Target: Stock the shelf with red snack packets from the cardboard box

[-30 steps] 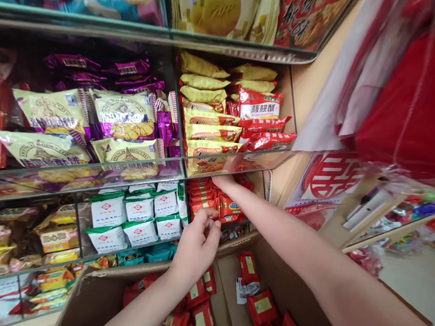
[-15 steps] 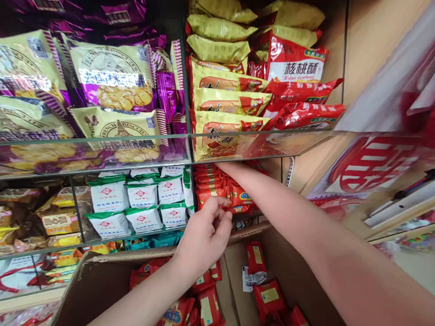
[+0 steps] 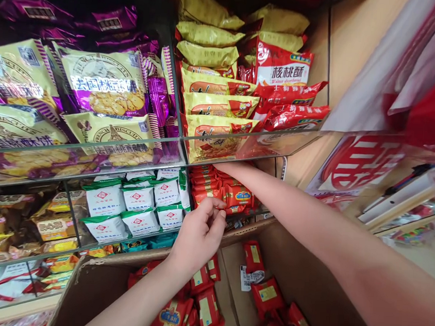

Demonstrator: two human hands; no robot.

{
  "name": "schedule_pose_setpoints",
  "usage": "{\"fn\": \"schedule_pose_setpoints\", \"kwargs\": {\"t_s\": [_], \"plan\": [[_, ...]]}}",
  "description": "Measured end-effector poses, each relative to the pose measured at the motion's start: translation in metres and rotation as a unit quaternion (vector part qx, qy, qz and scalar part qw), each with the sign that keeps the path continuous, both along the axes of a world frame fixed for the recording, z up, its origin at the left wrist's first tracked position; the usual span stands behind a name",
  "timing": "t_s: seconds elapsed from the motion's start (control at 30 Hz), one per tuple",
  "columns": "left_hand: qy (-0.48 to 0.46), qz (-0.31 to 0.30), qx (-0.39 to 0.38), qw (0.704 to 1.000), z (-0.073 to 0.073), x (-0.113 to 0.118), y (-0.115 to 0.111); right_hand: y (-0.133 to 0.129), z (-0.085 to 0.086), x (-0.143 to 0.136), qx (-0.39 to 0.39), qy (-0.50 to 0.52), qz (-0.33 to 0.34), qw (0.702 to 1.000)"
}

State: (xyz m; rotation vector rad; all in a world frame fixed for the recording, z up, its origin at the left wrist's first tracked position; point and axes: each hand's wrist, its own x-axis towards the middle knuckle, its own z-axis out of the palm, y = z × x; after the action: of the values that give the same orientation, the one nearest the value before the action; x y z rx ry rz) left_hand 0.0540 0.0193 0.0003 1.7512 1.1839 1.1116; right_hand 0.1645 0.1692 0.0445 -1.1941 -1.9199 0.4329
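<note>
My left hand (image 3: pixel 203 230) hovers over the back edge of the cardboard box (image 3: pixel 98 278), its fingers curled; nothing shows between them. Just behind it, stacked red packets (image 3: pixel 242 196) fill a lower shelf compartment. My right forearm reaches in above those packets, beneath the glass-fronted upper shelf, and my right hand is hidden there. More red packets (image 3: pixel 208 308) lie loosely inside the box, with a white label (image 3: pixel 245 279) beside one of them.
White and green packets (image 3: pixel 104 198) stand left of the red stack. The glass edge (image 3: pixel 148 154) crosses above, fronting yellow bags (image 3: pixel 219 134) and purple biscuit bags (image 3: pixel 108 82). A wooden side panel (image 3: pixel 349 48) and hanging plastic bags are at the right.
The view has shifted slightly, so the shelves appear a little further left. Both arms keep nearly the same pose, and more of the red stack's front shows beside my left hand.
</note>
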Motion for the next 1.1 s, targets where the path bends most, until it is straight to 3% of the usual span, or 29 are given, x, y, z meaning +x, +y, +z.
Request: {"fn": "schedule_pose_setpoints", "kwargs": {"t_s": [0.1, 0.2, 0.27, 0.33, 0.37, 0.4, 0.5, 0.57, 0.67, 0.8, 0.87, 0.93, 1.0, 1.07, 1.1], "plan": [[-0.007, -0.005, -0.009, 1.0, 0.0, -0.001, 0.0, -0.03, 0.001, 0.005, 0.027, -0.114, -0.004, 0.993], [-0.007, -0.007, 0.002, 1.0, 0.001, -0.002, 0.001, -0.092, -0.004, 0.025, 0.151, -0.18, 0.03, 0.971], [-0.007, -0.005, 0.013, 1.0, 0.001, -0.002, 0.001, -0.143, -0.014, 0.04, 0.236, -0.193, 0.103, 0.947], [-0.008, -0.002, 0.015, 1.0, 0.0, -0.002, 0.001, -0.189, -0.031, 0.048, 0.266, -0.227, 0.259, 0.9], [-0.009, -0.002, 0.013, 1.0, 0.0, -0.001, 0.001, -0.205, -0.043, 0.048, 0.223, -0.264, 0.318, 0.883], [-0.009, -0.003, 0.012, 1.0, -0.001, -0.001, 0.0, -0.216, -0.057, 0.044, 0.152, -0.286, 0.309, 0.894], [-0.005, -0.005, 0.02, 1.0, -0.002, -0.001, -0.002, -0.215, -0.105, 0.015, -0.146, -0.235, 0.221, 0.935], [-0.006, -0.006, 0.024, 1.0, -0.002, -0.001, -0.004, -0.197, -0.133, -0.01, -0.356, -0.115, 0.075, 0.924], [-0.011, -0.012, 0.02, 1.0, -0.003, -0.001, -0.007, -0.176, -0.16, -0.043, -0.42, -0.065, -0.01, 0.905], [-0.014, -0.016, 0.02, 1.0, -0.003, -0.001, -0.01, -0.182, -0.177, -0.064, -0.42, -0.025, -0.041, 0.906], [-0.022, -0.018, 0.008, 1.0, 0.0, -0.002, -0.011, -0.192, -0.177, -0.062, -0.427, -0.019, -0.047, 0.903], [-0.045, -0.026, -0.015, 0.999, 0.003, -0.004, -0.011, -0.201, -0.163, -0.051, -0.428, -0.044, -0.038, 0.902], [-0.079, -0.041, -0.046, 0.995, 0.007, -0.006, -0.01, -0.209, -0.135, -0.031, -0.396, -0.107, 0.027, 0.912], [-0.116, -0.054, -0.081, 0.988, 0.009, -0.01, -0.007, -0.214, -0.094, -0.005, -0.299, -0.172, 0.154, 0.926], [-0.138, -0.057, -0.1, 0.984, 0.01, -0.012, -0.005, -0.215, -0.072, 0.008, -0.24, -0.164, 0.178, 0.94]]}}
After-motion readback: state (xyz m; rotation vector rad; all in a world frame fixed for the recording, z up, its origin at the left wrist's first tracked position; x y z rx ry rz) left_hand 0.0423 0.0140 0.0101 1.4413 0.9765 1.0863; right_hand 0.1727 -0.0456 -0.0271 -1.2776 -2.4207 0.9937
